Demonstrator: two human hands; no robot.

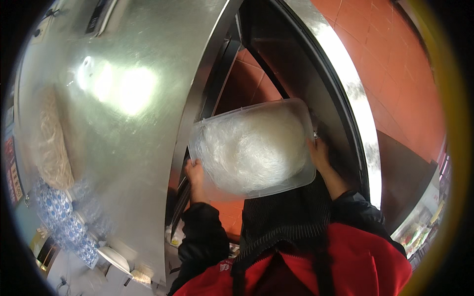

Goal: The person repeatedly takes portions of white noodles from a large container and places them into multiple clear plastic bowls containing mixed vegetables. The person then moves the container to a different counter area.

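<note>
Between my two hands is a clear plastic storage box, slightly tilted. A large whitish, shiny mass fills it; whether this is fine noodle strands or something under crinkled plastic wrap, I cannot tell. My left hand grips the near left corner, its fingers curled at the rim. My right hand holds the right side, with the fingers partly hidden behind the wall. The box is in front of my body, next to an open metal door with a black seal on its inner edge.
A steel counter stretches along my left. On it lie a long beige plastic-wrapped bundle and a blue-and-white patterned package. A white dish sits near its front end. Red floor tiles show beyond the door.
</note>
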